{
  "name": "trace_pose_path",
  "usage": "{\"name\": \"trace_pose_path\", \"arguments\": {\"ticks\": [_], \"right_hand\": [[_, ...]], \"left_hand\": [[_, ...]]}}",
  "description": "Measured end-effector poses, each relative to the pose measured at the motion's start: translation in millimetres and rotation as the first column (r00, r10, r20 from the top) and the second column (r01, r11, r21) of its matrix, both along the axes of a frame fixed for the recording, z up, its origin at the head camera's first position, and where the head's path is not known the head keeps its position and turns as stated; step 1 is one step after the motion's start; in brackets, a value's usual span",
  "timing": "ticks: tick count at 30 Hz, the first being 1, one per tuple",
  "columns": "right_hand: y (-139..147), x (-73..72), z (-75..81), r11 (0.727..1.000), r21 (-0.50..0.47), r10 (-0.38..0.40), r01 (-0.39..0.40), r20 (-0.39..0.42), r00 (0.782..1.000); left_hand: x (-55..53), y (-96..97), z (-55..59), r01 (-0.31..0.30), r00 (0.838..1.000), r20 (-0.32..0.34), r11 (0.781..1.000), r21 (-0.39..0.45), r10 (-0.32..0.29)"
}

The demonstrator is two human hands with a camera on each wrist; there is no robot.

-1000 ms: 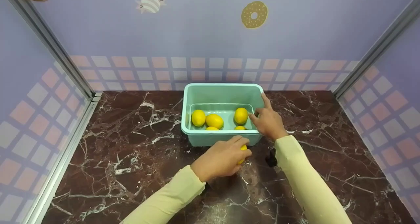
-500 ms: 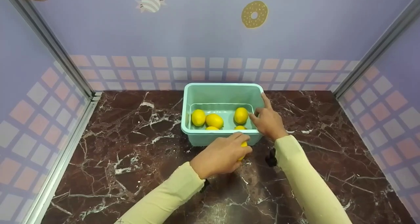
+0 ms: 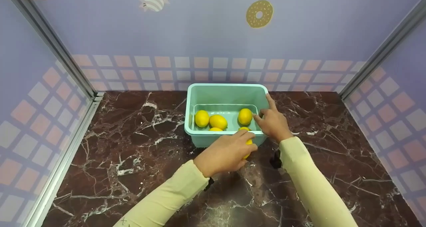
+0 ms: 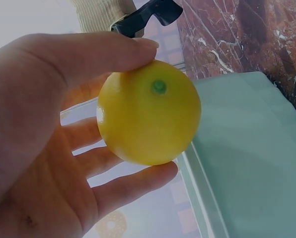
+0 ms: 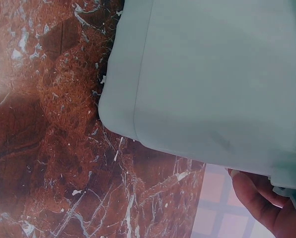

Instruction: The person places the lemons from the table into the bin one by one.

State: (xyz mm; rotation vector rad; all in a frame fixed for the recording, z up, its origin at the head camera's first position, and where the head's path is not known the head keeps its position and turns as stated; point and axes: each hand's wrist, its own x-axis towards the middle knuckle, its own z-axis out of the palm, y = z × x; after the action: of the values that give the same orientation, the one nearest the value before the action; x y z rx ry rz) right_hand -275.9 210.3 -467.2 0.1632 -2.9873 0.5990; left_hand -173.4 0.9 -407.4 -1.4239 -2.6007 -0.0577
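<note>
My left hand (image 3: 221, 153) pinches a yellow lemon (image 4: 153, 119) between thumb and fingers, in front of the near wall of a mint-green plastic bin (image 3: 228, 93). A green stem spot on the lemon shows in the left wrist view. My right hand (image 3: 275, 123) grips the bin's right rim, thumb over the inside and index finger stretched along the edge; its other fingers (image 5: 250, 196) come up outside, below the rim. Several lemons lie in the bin, among them one at the left (image 3: 202, 118) and one at the right (image 3: 245, 116). The near rim partly hides others.
The bin stands on a dark red marbled tabletop (image 3: 133, 160), close to the back wall (image 3: 213, 37). Side panels with metal corner posts (image 3: 50, 40) enclose the table on the left and right.
My left hand has risen slightly toward the bin's near rim with the lemon in its fingers. The right hand stays on the rim, and the bin has not visibly moved.
</note>
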Motion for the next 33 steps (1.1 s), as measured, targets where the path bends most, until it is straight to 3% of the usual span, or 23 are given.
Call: {"name": "trace_pose_path", "arguments": {"ticks": [16,33], "right_hand": [[-1,-0.9,-1.1,1.000,0.006,-0.011,0.011,-0.003,1.000],[-1,-0.9,-1.1,1.000,0.000,0.004,-0.004,-0.013,1.000]], "left_hand": [[-8.5,-0.1,7.0,-0.003,1.000,0.011,1.000,0.030,0.003],[-18.0,1.7,17.3,-0.028,0.999,0.034,1.000,-0.011,0.028]]}}
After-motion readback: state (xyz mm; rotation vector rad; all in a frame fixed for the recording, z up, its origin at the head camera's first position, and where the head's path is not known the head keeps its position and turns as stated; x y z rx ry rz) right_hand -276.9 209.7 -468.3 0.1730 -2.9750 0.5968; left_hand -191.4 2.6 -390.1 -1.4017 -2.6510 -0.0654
